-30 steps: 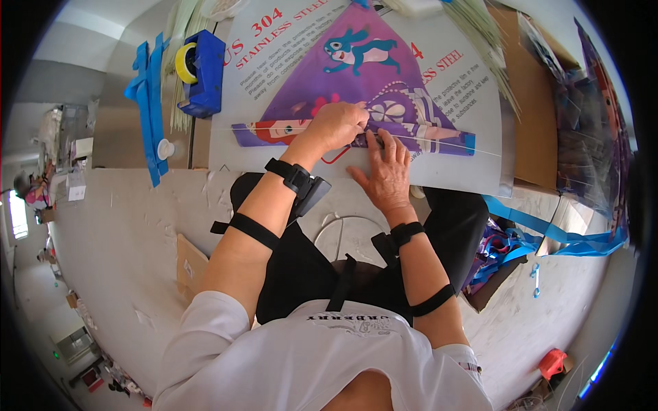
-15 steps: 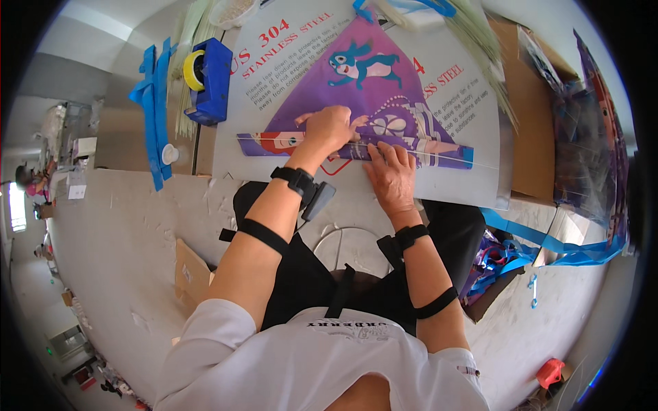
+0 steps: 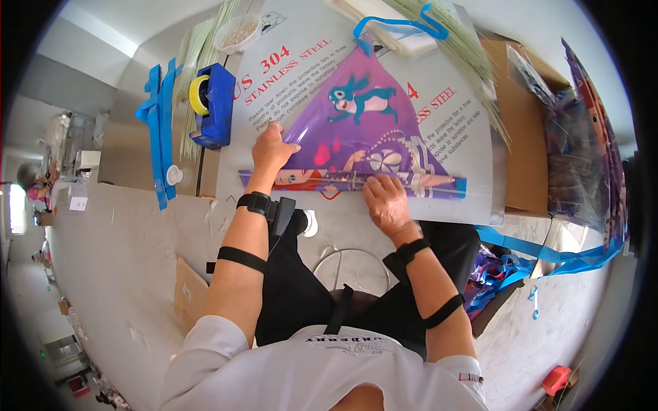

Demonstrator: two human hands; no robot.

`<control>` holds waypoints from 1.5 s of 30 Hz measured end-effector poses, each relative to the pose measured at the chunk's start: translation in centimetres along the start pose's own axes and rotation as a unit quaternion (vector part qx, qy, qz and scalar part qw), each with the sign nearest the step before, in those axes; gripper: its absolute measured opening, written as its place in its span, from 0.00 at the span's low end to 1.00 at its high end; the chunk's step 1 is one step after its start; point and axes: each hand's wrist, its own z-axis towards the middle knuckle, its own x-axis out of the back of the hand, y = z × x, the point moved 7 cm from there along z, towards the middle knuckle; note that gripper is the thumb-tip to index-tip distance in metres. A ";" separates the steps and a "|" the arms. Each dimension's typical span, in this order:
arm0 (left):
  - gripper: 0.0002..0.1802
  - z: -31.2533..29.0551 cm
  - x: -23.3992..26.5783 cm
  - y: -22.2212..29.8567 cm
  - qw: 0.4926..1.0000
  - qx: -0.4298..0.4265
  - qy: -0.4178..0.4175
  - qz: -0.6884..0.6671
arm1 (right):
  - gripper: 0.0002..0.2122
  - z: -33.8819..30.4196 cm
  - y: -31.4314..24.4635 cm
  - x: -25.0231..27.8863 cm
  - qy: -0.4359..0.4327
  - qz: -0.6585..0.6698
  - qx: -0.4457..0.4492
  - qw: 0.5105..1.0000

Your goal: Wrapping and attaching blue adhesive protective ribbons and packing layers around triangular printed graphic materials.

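Observation:
A purple triangular kite [image 3: 343,130] with a printed blue animal lies on the table, its point away from me and a wide printed strip along its near edge. A thin pale rod [image 3: 418,186] runs across that strip. At the kite's left edge, my left hand [image 3: 269,152] has its thumb over the sheet, with the other fingers curled and partly hidden at the edge. The sheet bulges glossily beside the thumb. My right hand [image 3: 388,204] has its fingers bent and closed on the rod and strip near the middle; what lies under the fingertips is hidden.
A blue tape dispenser [image 3: 214,109], blue ribbons [image 3: 163,130] and a clear tub [image 3: 237,34] stand at the left. Bundles of thin rods [image 3: 473,55] lie at the far right. A cardboard box [image 3: 517,130] stands right, with printed sheets [image 3: 582,157] beyond it.
My left hand has moved left from the kite's middle to its left edge. My right hand remains near the middle of the strip. The whole view has shifted slightly.

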 end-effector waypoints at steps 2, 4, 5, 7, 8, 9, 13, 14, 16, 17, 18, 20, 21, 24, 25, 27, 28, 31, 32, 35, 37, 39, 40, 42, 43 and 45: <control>0.29 -0.1 -0.4 -0.2 0.995 -0.008 -0.086 0.041 | 0.10 -1.3 -1.2 0.8 0.038 0.024 0.006 0.999; 0.25 -0.2 -0.5 -0.2 0.993 -0.011 -0.113 0.041 | 0.09 -2.2 -1.5 0.5 0.046 0.020 -0.004 0.999; 0.23 -0.3 -0.9 -0.1 0.989 -0.024 -0.137 0.059 | 0.09 -2.4 -1.2 0.5 0.061 0.043 -0.034 0.997; 0.21 -0.6 -1.2 -0.2 0.983 -0.039 -0.160 0.075 | 0.08 -2.8 -0.8 0.6 0.077 0.063 -0.064 0.993; 0.18 -0.7 -1.0 -0.5 0.989 -0.057 -0.137 0.022 | 0.07 -2.9 -0.4 0.7 0.090 0.103 -0.086 0.987; 0.15 -0.8 -0.7 -1.0 0.990 -0.073 -0.113 -0.031 | 0.07 -3.0 -0.2 0.8 0.102 0.146 -0.107 0.978; 0.12 -0.8 -1.5 -3.3 0.940 -0.013 -0.220 -0.260 | 0.08 -2.6 0.7 0.8 0.067 0.204 -0.137 0.967; 0.12 -0.7 -1.1 -3.4 0.940 -0.015 -0.220 -0.260 | 0.08 -2.7 1.5 0.4 0.058 0.266 -0.171 0.947; 0.12 -0.8 -0.7 -2.7 0.961 -0.119 -0.246 -0.052 | 0.08 -2.8 2.0 0.0 0.051 0.326 -0.203 0.922; 0.12 -1.2 -0.7 -2.3 0.960 -0.123 -0.246 -0.053 | 0.07 -3.1 2.6 -0.4 0.053 0.378 -0.245 0.892; 0.12 -2.1 0.1 -0.7 0.961 -0.211 -0.178 -0.004 | 0.06 -3.5 3.1 -0.7 0.055 0.426 -0.285 0.857; 0.12 -4.0 0.9 0.8 0.947 -0.299 -0.105 0.044 | 0.06 -3.5 3.3 -0.4 0.062 0.430 -0.290 0.853; 0.12 -4.7 1.1 1.1 0.943 -0.326 -0.058 0.043 | 0.06 -3.5 3.4 -0.2 0.067 0.435 -0.295 0.848; 0.10 -6.6 1.1 0.9 0.924 -0.374 -0.002 0.079 | 0.05 -3.7 3.5 -0.7 0.072 0.457 -0.308 0.831; 0.09 -6.9 0.8 0.8 0.910 -0.396 -0.001 0.121 | 0.05 -3.8 3.7 -0.8 0.075 0.455 -0.312 0.831; 0.07 -7.4 0.5 1.2 0.892 -0.423 -0.005 0.159 | 0.05 -3.9 3.8 -0.7 0.080 0.458 -0.311 0.829; 0.07 -7.7 0.4 1.5 0.875 -0.448 0.000 0.184 | 0.05 -4.0 3.9 -0.8 0.082 0.455 -0.319 0.828; 0.06 -8.2 0.4 2.2 0.841 -0.495 0.005 0.217 | 0.04 -4.1 4.5 -0.7 0.123 0.441 -0.307 0.834; 0.05 -8.4 0.5 2.4 0.830 -0.509 0.010 0.229 | 0.04 -4.0 4.5 -0.6 0.126 0.439 -0.313 0.833; 0.05 -8.7 0.4 3.0 0.809 -0.530 0.001 0.255 | 0.06 -4.1 4.8 -0.7 0.129 0.477 -0.339 0.801; 0.05 -8.8 0.2 3.5 0.801 -0.540 -0.009 0.259 | 0.06 -4.5 5.0 -0.8 0.138 0.482 -0.352 0.790; 0.05 -8.8 0.1 3.5 0.794 -0.546 -0.017 0.267 | 0.07 -4.4 5.0 -1.0 0.145 0.490 -0.361 0.780; 0.05 -8.7 0.1 3.5 0.790 -0.552 -0.019 0.267 | 0.08 -4.6 5.3 -0.9 0.181 0.490 -0.379 0.764; 0.05 -8.7 0.0 3.5 0.785 -0.560 -0.022 0.266 | 0.09 -5.1 6.0 -0.8 0.217 0.488 -0.397 0.746; 0.05 -8.7 -0.1 3.5 0.783 -0.560 -0.026 0.269 | 0.10 -5.5 6.5 -0.6 0.242 0.453 -0.417 0.750; 0.05 -8.8 -0.1 3.5 0.782 -0.560 -0.032 0.273 | 0.13 -6.4 7.7 0.2 0.266 0.379 -0.457 0.760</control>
